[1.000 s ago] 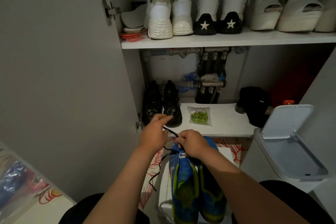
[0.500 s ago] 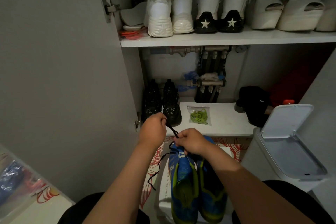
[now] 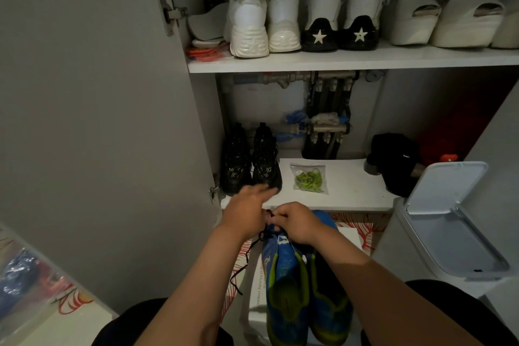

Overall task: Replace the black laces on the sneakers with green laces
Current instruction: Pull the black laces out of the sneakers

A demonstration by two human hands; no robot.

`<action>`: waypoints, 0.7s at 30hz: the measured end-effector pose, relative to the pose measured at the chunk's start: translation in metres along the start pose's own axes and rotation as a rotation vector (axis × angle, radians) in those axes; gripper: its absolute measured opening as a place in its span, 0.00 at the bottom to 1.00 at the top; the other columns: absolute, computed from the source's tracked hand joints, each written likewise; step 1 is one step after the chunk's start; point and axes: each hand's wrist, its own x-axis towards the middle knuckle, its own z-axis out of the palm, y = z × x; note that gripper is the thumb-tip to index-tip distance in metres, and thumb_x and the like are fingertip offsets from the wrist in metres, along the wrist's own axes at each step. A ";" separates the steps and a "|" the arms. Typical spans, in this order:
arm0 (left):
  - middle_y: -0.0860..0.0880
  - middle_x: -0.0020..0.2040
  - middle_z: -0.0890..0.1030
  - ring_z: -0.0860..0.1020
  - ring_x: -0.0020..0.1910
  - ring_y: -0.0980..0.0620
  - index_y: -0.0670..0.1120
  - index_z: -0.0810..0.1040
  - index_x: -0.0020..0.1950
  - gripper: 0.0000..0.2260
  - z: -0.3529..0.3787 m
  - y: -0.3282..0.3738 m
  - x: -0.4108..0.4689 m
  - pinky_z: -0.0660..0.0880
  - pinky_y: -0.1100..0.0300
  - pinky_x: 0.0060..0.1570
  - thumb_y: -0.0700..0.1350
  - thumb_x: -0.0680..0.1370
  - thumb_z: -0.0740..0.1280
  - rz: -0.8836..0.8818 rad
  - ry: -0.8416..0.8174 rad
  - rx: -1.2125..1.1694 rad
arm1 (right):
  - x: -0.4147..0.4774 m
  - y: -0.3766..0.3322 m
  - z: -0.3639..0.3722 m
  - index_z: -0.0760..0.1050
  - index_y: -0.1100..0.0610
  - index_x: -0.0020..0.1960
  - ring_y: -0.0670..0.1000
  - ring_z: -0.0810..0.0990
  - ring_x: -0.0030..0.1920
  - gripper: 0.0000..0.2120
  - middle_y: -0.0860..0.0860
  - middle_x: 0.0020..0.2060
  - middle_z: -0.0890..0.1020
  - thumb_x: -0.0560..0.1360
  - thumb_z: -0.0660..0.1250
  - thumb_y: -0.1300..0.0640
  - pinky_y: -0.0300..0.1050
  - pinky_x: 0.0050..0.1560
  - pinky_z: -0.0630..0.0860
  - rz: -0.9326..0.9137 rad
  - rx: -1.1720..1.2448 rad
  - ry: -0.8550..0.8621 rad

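Two blue sneakers with green lining, the left sneaker [image 3: 283,286] and the right sneaker [image 3: 328,292], stand toe-away on a white box [image 3: 257,278] in front of me. My right hand [image 3: 296,222] curls over the laced front of the left sneaker and grips it. My left hand [image 3: 247,209] hovers just left of it, blurred, with fingers stretched out to the right. A loose black lace [image 3: 243,264] trails from between my hands down the left side of the box. The green laces [image 3: 309,179] lie in a clear bag on the lower shelf.
An open cupboard door [image 3: 98,121] stands at the left. Black shoes [image 3: 251,160] and a black cap [image 3: 396,161] sit on the lower shelf, white shoes on the upper shelf [image 3: 351,60]. A white bin with a raised lid [image 3: 446,222] is at the right.
My left hand, which pinched the black lace and pulled it up and left, now has its fingers stretched out above the sneaker's toe. My right hand stays on the sneaker.
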 end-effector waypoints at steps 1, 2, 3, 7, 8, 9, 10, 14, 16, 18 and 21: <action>0.52 0.69 0.75 0.71 0.67 0.48 0.59 0.73 0.70 0.22 0.003 0.003 0.000 0.71 0.53 0.63 0.43 0.78 0.64 0.017 -0.052 -0.020 | 0.000 -0.002 -0.001 0.79 0.56 0.36 0.42 0.75 0.30 0.13 0.48 0.31 0.80 0.79 0.68 0.58 0.38 0.37 0.71 -0.017 0.020 0.025; 0.51 0.62 0.80 0.76 0.61 0.48 0.60 0.77 0.64 0.16 0.007 0.004 0.001 0.75 0.53 0.56 0.46 0.79 0.63 0.012 -0.074 -0.005 | -0.001 -0.005 -0.002 0.79 0.55 0.35 0.40 0.74 0.28 0.13 0.47 0.30 0.80 0.79 0.67 0.58 0.37 0.36 0.71 -0.023 0.029 0.046; 0.50 0.56 0.82 0.79 0.55 0.48 0.58 0.80 0.59 0.12 0.008 0.005 0.002 0.76 0.53 0.50 0.48 0.79 0.63 -0.011 -0.083 0.033 | -0.001 -0.006 -0.003 0.80 0.56 0.36 0.39 0.73 0.28 0.13 0.48 0.31 0.80 0.79 0.67 0.58 0.37 0.36 0.71 -0.024 0.030 0.067; 0.50 0.48 0.83 0.81 0.49 0.48 0.54 0.84 0.52 0.10 0.005 0.003 0.006 0.74 0.57 0.42 0.48 0.79 0.63 -0.159 -0.083 0.075 | -0.001 -0.004 -0.005 0.83 0.62 0.43 0.43 0.76 0.33 0.11 0.54 0.37 0.85 0.78 0.68 0.56 0.38 0.39 0.73 -0.026 0.037 0.121; 0.50 0.49 0.83 0.81 0.49 0.48 0.53 0.83 0.53 0.10 0.005 0.004 0.006 0.74 0.56 0.43 0.47 0.79 0.62 -0.187 -0.055 0.075 | -0.001 -0.003 -0.005 0.83 0.63 0.43 0.43 0.75 0.32 0.11 0.54 0.36 0.83 0.78 0.69 0.56 0.37 0.38 0.72 -0.019 0.041 0.113; 0.50 0.50 0.83 0.80 0.50 0.48 0.53 0.83 0.54 0.11 0.004 0.004 0.007 0.74 0.56 0.43 0.46 0.79 0.62 -0.210 -0.015 0.075 | 0.000 -0.001 -0.005 0.82 0.64 0.43 0.43 0.74 0.32 0.11 0.53 0.34 0.81 0.78 0.69 0.57 0.37 0.37 0.71 -0.002 0.030 0.091; 0.49 0.51 0.83 0.80 0.51 0.48 0.52 0.83 0.55 0.11 0.003 0.005 0.007 0.73 0.57 0.43 0.45 0.80 0.61 -0.230 0.030 0.062 | 0.001 0.002 -0.004 0.80 0.65 0.42 0.45 0.73 0.33 0.11 0.52 0.33 0.78 0.77 0.70 0.57 0.38 0.37 0.71 0.015 0.005 0.057; 0.48 0.51 0.83 0.80 0.50 0.46 0.49 0.82 0.55 0.13 -0.010 0.007 0.006 0.69 0.59 0.41 0.42 0.81 0.58 -0.342 0.266 -0.055 | 0.004 0.015 0.002 0.76 0.61 0.38 0.49 0.74 0.39 0.12 0.53 0.35 0.76 0.78 0.69 0.55 0.44 0.43 0.74 0.109 -0.185 -0.036; 0.47 0.50 0.83 0.80 0.48 0.45 0.48 0.81 0.55 0.13 -0.016 0.007 0.005 0.69 0.59 0.40 0.40 0.80 0.58 -0.431 0.402 -0.153 | 0.003 0.017 0.004 0.75 0.57 0.38 0.50 0.74 0.38 0.12 0.53 0.35 0.75 0.78 0.68 0.52 0.45 0.42 0.73 0.133 -0.258 -0.014; 0.46 0.50 0.82 0.79 0.46 0.45 0.47 0.80 0.55 0.13 -0.020 0.007 0.003 0.68 0.58 0.39 0.40 0.81 0.57 -0.493 0.488 -0.235 | 0.003 0.016 0.005 0.75 0.56 0.38 0.50 0.74 0.37 0.12 0.54 0.35 0.76 0.78 0.68 0.51 0.46 0.43 0.75 0.133 -0.256 0.006; 0.45 0.51 0.82 0.79 0.45 0.45 0.47 0.78 0.56 0.12 -0.025 0.005 0.002 0.71 0.56 0.38 0.41 0.82 0.55 -0.524 0.584 -0.340 | 0.005 0.011 0.009 0.77 0.61 0.40 0.54 0.79 0.39 0.14 0.57 0.38 0.82 0.78 0.67 0.52 0.50 0.47 0.79 0.119 -0.218 0.030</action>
